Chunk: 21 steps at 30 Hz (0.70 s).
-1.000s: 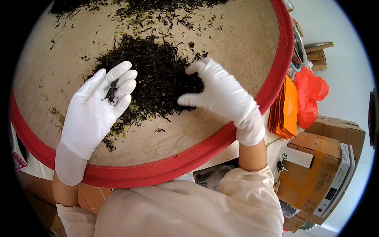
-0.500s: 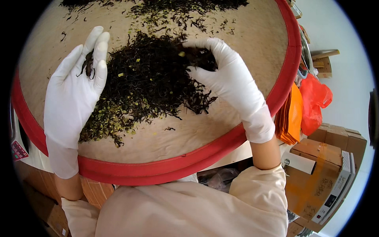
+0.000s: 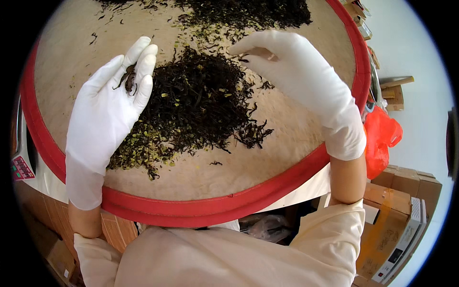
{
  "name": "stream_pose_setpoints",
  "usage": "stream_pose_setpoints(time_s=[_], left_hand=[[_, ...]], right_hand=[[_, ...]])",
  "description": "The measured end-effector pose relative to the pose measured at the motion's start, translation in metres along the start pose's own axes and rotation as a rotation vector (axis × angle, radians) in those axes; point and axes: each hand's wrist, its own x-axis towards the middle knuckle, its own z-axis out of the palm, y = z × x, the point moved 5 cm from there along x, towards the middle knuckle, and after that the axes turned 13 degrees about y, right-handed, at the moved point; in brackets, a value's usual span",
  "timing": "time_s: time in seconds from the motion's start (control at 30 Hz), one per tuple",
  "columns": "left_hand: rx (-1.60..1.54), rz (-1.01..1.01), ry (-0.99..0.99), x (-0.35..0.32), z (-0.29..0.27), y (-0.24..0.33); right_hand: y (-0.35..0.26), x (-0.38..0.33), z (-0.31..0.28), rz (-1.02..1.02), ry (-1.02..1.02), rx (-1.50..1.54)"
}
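A heap of dark, twisted dried tea leaves (image 3: 196,103) mixed with yellow-green bits lies on a large round tray (image 3: 165,206) with a tan surface and red rim. On the heap's left side, my left hand (image 3: 107,107), in a white glove, is turned palm up. Its curled fingers hold a few dark leaves (image 3: 130,80) against the palm side. My right hand (image 3: 291,62), gloved too, is raised over the far right of the heap. Thumb and forefinger come close together there, with a small dark leaf (image 3: 244,59) at their tips.
More dark tea (image 3: 267,12) lies along the tray's far side, with yellowish bits scattered before it. To the right are a red plastic bag (image 3: 381,138), cardboard boxes (image 3: 387,225) and a white device (image 3: 401,246). A scale-like device (image 3: 23,165) stands left of the tray.
My right hand has lifted out of the heap and moved right and farther away, its fingers drawing together. My left hand still holds its leaves. The whole view has shifted slightly.
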Motion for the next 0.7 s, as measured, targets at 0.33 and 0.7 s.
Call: stream_pose_setpoints(time_s=[0.33, 0.7], left_hand=[[0.011, 0.015, 0.090, 0.007, -0.008, -0.001], [0.012, 0.008, 0.099, 0.008, -0.009, -0.004]], right_hand=[[-0.028, -0.004, 0.073, -0.526, -0.090, -0.350], [0.013, -0.010, 0.034, 0.141, -0.155, 0.359]])
